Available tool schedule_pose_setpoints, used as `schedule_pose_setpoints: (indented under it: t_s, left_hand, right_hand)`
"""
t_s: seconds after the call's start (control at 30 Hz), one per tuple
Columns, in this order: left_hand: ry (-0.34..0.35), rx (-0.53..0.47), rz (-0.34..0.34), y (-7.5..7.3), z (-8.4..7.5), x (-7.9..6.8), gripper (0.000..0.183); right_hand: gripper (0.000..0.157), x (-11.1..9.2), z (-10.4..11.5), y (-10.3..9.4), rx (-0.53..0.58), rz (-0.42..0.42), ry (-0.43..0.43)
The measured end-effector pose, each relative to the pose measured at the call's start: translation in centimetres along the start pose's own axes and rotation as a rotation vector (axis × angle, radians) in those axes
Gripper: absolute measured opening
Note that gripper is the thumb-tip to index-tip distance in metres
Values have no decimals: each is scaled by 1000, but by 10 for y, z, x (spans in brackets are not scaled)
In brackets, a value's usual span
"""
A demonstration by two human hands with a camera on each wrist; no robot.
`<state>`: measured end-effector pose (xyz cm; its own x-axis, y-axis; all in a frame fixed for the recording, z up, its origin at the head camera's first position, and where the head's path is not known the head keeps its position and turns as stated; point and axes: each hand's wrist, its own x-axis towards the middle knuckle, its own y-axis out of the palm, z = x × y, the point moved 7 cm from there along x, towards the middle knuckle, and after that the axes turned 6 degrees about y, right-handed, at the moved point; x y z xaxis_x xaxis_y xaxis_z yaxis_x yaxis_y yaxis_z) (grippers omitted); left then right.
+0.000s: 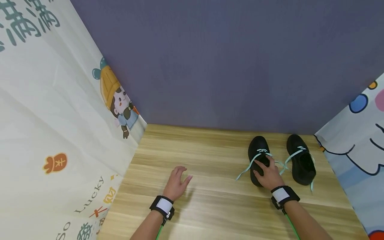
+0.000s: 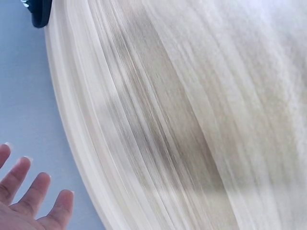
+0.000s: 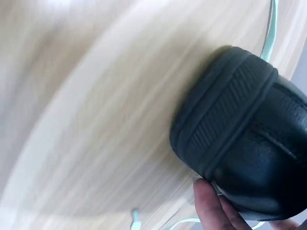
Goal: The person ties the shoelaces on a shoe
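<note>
A black shoe [image 1: 258,145] with pale mint laces stands on the wooden tabletop, its toe toward the back. My right hand [image 1: 269,175] grips it around the opening and heel, thumb and fingers spread over it. In the right wrist view the ribbed heel of the shoe [image 3: 225,105] shows large, with fingertips [image 3: 208,199] against its lower side. To the right stands a second black shoe [image 1: 303,168], also with mint laces. My left hand [image 1: 175,184] hovers over the table at the left, fingers relaxed and holding nothing; the left wrist view shows its fingers [image 2: 36,191] spread.
Loose mint laces [image 1: 282,165] trail between the two shoes, and another lace end [image 1: 244,171] lies left of the gripped shoe. A grey-purple panel [image 1: 225,66] rises behind the wooden table [image 1: 216,206]. Printed white cloths [image 1: 60,110] flank it on both sides.
</note>
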<state>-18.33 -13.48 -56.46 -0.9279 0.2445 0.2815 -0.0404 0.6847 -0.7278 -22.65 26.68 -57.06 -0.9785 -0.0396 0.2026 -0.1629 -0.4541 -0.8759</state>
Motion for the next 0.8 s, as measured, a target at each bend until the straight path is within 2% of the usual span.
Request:
schedule_pose_setpoints:
  t_s: [0.2,0.53,0.8]
  left_hand:
    - [9,-11,10,3,-4,2,46]
    - [28,-28,38,14,-12,3,47]
    - [65,-8,117,32,-27,5,45]
  right_hand:
    - [45,-13,24,8,12,1,-98]
    - [49,-38,57,23,33,47,-194]
    - [49,-63,84,33,66,89,-222]
